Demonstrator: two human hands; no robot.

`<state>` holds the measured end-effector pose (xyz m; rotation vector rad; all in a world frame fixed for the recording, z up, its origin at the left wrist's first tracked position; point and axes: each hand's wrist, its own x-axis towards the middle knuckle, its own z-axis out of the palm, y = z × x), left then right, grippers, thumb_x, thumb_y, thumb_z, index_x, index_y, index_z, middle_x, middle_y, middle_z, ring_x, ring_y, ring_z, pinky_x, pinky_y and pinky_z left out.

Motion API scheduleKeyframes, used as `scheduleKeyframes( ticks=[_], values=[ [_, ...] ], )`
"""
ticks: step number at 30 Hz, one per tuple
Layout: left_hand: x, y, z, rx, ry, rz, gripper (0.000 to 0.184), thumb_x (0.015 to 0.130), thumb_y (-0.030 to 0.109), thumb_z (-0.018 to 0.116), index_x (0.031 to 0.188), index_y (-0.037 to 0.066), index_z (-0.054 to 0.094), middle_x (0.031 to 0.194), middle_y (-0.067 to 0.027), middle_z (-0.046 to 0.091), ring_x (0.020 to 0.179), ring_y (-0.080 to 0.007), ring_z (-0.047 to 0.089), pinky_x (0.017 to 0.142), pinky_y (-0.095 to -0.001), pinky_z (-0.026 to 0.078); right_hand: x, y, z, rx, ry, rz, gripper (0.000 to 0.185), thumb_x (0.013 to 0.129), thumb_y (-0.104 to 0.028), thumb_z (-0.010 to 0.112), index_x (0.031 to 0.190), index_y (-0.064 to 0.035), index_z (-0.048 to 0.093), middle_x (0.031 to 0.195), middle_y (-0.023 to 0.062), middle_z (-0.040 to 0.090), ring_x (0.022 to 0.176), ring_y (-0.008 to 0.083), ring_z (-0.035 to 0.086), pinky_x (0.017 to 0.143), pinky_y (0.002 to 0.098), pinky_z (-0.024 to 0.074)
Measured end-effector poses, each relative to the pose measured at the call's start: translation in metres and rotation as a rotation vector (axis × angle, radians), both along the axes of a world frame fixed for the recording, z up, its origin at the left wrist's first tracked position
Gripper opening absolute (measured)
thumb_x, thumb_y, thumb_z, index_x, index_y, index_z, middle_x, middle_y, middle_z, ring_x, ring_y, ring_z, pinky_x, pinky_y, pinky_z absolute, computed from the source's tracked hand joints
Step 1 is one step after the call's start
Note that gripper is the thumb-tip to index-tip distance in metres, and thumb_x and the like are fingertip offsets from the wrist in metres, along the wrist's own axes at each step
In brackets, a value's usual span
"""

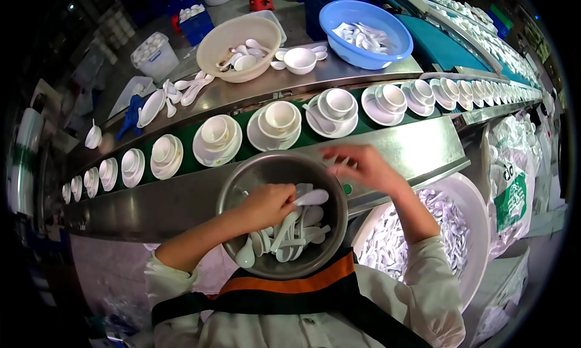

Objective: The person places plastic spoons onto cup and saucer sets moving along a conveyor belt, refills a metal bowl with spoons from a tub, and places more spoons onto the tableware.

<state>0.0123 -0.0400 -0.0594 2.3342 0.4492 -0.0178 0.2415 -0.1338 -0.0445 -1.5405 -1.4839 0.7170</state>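
My left hand (266, 206) is closed around the handle of a white soup spoon (312, 197), whose bowl points right. Below it, a steel bowl (235, 183) holds several more white spoons (285, 234). My right hand (358, 164) hovers past the bowl's right rim, fingers apart and nothing in them. Just beyond, on the green belt, a stacked set of white plate, bowl and cup (337, 103) has a spoon (319, 119) lying on its plate. Left of that set, another stack (280, 119) shows no spoon.
More dish stacks (215, 132) line the conveyor belt (187, 163) both ways. Across it stand a cream basin (209, 42) and a blue basin (330, 21) with spoons. A large white tub (481, 233) full of spoons sits at right, near a plastic sack (511, 184).
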Motion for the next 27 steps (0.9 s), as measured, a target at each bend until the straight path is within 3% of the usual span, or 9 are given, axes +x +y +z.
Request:
scheduleKeyframes(
  ticks=[5,10,14,15,16,17,18,23,27],
  values=[
    [0.02,0.014,0.011,-0.386,-0.146,0.113,0.019,0.079,0.017,0.063,0.086,0.002,0.054,0.068,-0.0061,0.054,0.06,-0.0125,0.05,0.054,-0.0257,0.041,-0.01,-0.008,-0.005,0.164,-0.382,0.104,0.019,0.084,-0.017,0.059,0.1,-0.0091,0.063,0.078,0.0096,0.064,0.062,0.015,0.06,0.057,0.0307,0.0481],
    [0.005,0.022,0.004,0.0,-0.03,0.189,0.036,0.075,0.032,0.068,0.089,0.002,0.055,0.075,-0.0091,0.057,0.065,-0.0182,0.055,0.058,-0.0294,0.043,0.049,0.004,-0.034,-0.136,-0.004,-0.367,0.018,0.084,-0.012,0.056,0.095,0.0012,0.062,0.067,0.0107,0.062,0.055,0.0131,0.061,0.048,0.028,0.0465],
    [-0.009,-0.004,-0.01,0.136,0.24,-0.024,0.036,0.071,0.036,0.067,0.083,0.003,0.06,0.088,-0.0155,0.059,0.084,-0.0308,0.058,0.072,-0.0418,0.046,0.116,0.051,-0.126,-0.182,-0.148,-0.445,0.025,0.082,-0.02,0.058,0.09,0.0023,0.063,0.071,0.0155,0.064,0.06,0.0254,0.063,0.058,0.0343,0.0488],
    [-0.012,-0.003,-0.028,0.061,0.181,-0.047,0.033,0.069,0.032,0.067,0.078,0.002,0.061,0.087,-0.0175,0.059,0.082,-0.0328,0.058,0.07,-0.0423,0.047,0.123,0.057,-0.136,-0.182,-0.323,-0.39,0.032,0.085,-0.024,0.055,0.089,0.0072,0.062,0.064,0.0128,0.062,0.056,0.0163,0.06,0.053,0.0311,0.0463],
    [-0.014,-0.008,-0.033,0.056,0.154,-0.03,0.03,0.066,0.028,0.067,0.079,0.001,0.06,0.083,-0.0183,0.059,0.077,-0.0338,0.058,0.067,-0.0436,0.047,0.117,0.046,-0.13,-0.044,-0.591,-0.216,0.03,0.081,-0.024,0.058,0.095,0.002,0.061,0.086,0.0202,0.063,0.074,0.0328,0.061,0.064,0.0379,0.0475],
    [-0.013,-0.009,-0.036,0.025,0.15,-0.023,0.028,0.063,0.025,0.068,0.077,0.001,0.059,0.078,-0.0182,0.059,0.073,-0.0343,0.058,0.064,-0.0437,0.047,0.16,0.053,-0.186,-0.182,-0.387,-0.222,0.034,0.081,-0.022,0.059,0.107,-0.0007,0.056,0.094,0.0172,0.062,0.074,0.0305,0.061,0.061,0.0365,0.0481],
    [-0.01,-0.009,-0.041,-0.008,0.057,-0.02,0.029,0.06,0.023,0.068,0.075,0.001,0.058,0.075,-0.0176,0.059,0.073,-0.0342,0.058,0.064,-0.0435,0.046,0.144,0.053,-0.17,-0.408,0.305,-0.372,0.038,0.083,-0.021,0.057,0.116,-0.0031,0.051,0.098,0.012,0.06,0.07,0.0242,0.06,0.057,0.0325,0.0487],
    [0.009,0.031,-0.042,-0.149,-0.434,0.309,0.034,0.052,0.014,0.076,0.075,0.003,0.052,0.067,-0.0099,0.057,0.061,-0.0215,0.058,0.055,-0.0356,0.046,0.047,0.031,-0.044,-0.09,-0.062,-0.115,0.035,0.09,-0.022,0.047,0.117,-0.0009,0.052,0.1,0.0084,0.06,0.065,0.0108,0.056,0.045,0.0206,0.0432],
    [0.011,0.018,0.011,-0.916,-0.772,0.432,0.022,0.071,0.0,0.065,0.084,-0.004,0.048,0.07,-0.0106,0.058,0.056,-0.0167,0.061,0.046,-0.0254,0.049,-0.007,0.008,-0.03,-0.042,0.028,0.196,0.032,0.091,-0.019,0.047,0.112,0.0027,0.055,0.096,0.0075,0.06,0.068,0.0093,0.053,0.047,0.0198,0.0443]
  ],
)
